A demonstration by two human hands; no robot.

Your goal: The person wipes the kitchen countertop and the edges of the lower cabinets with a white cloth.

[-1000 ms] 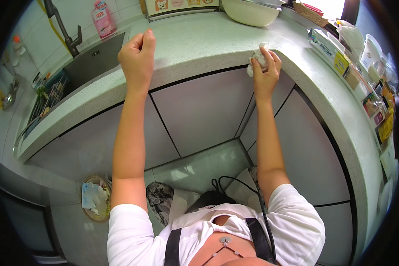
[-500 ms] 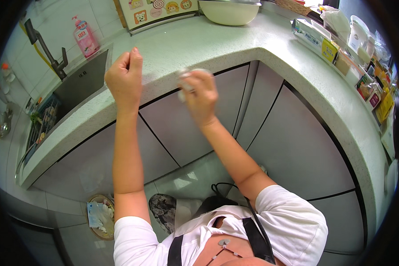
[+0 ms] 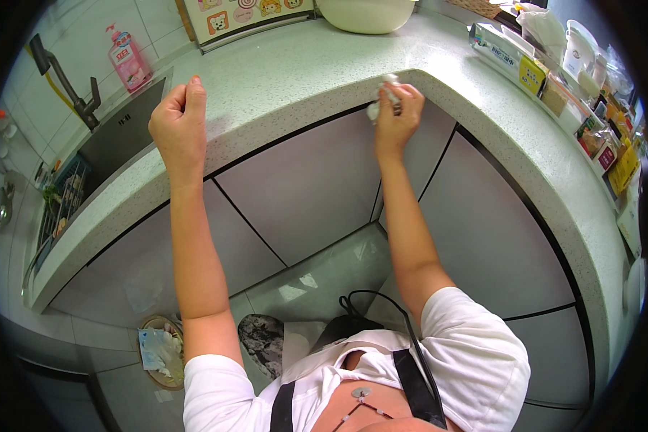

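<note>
My right hand (image 3: 399,119) is closed around a crumpled white tissue (image 3: 374,111), which pokes out between the fingers. It is at the front edge of the pale speckled countertop (image 3: 281,68), close to the inner corner where the counter bends. Over the same edge farther left, beside the sink (image 3: 119,137), my left hand (image 3: 180,129) makes a fist with the thumb on top. Nothing sticks out of that fist; its palm side is hidden.
A black faucet (image 3: 68,86) and a pink pump bottle (image 3: 128,61) stand by the sink. At the back are a picture-covered panel (image 3: 248,21) and a cream basin (image 3: 367,16). Boxes and packets (image 3: 507,57) line the right counter. A waste bin (image 3: 162,353) stands on the floor.
My right hand has moved right along the counter edge with the tissue, toward the inner corner. My left fist sits slightly farther left in the picture, as the whole view has shifted a little.
</note>
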